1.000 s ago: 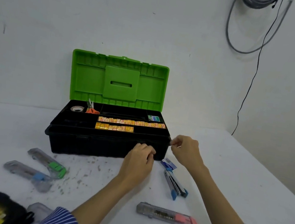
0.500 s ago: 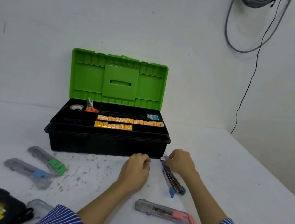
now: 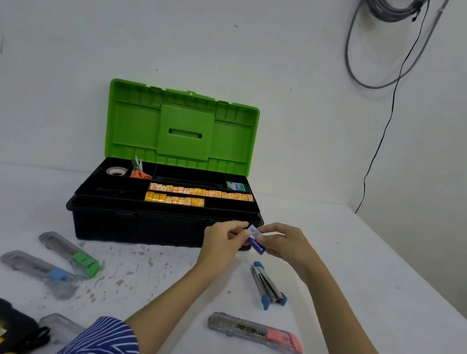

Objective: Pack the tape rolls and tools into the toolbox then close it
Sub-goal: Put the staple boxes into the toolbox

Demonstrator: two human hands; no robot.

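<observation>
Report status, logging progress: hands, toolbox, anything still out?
Left hand and right hand both pinch small blue box. Toolbox open. Stapler, three cutters still on table.

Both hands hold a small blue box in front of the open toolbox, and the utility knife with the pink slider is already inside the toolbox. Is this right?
Not quite. In the head view the utility knife with the pink slider lies on the table, not inside the toolbox. The left hand and right hand do hold the small blue box.
</observation>
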